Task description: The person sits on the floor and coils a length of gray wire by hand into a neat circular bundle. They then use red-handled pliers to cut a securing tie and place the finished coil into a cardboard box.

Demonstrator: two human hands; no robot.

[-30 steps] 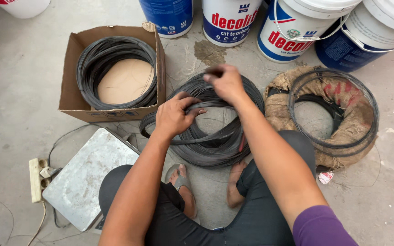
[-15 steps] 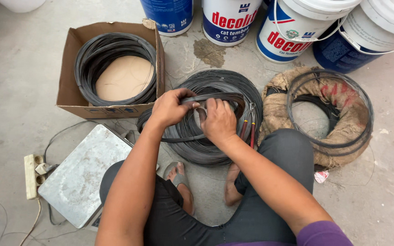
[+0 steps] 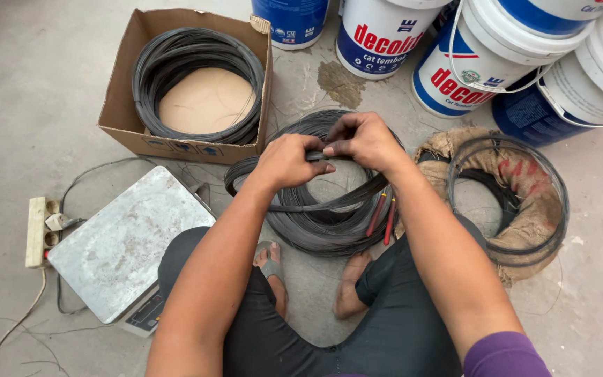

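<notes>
Down on the concrete floor (image 3: pixel 50 105), a big coil of dark wire (image 3: pixel 319 216) lies just in front of the person's bare feet. Both hands meet over its far side: the left hand (image 3: pixel 289 162) and the right hand (image 3: pixel 366 142) are each pinched shut on a thin bundle of wire strands (image 3: pixel 315 156) lifted off the coil, fingertips almost touching. Red-handled pliers (image 3: pixel 380 216) rest on the coil's right edge. To the far left, a cardboard box (image 3: pixel 123 112) holds another wire coil. A metal scale (image 3: pixel 123 248) sits near left beside a power strip (image 3: pixel 38 230). To the right, a third coil lies on a burlap sack (image 3: pixel 525 202). Paint buckets (image 3: pixel 483 63) stand along the far side.
</notes>
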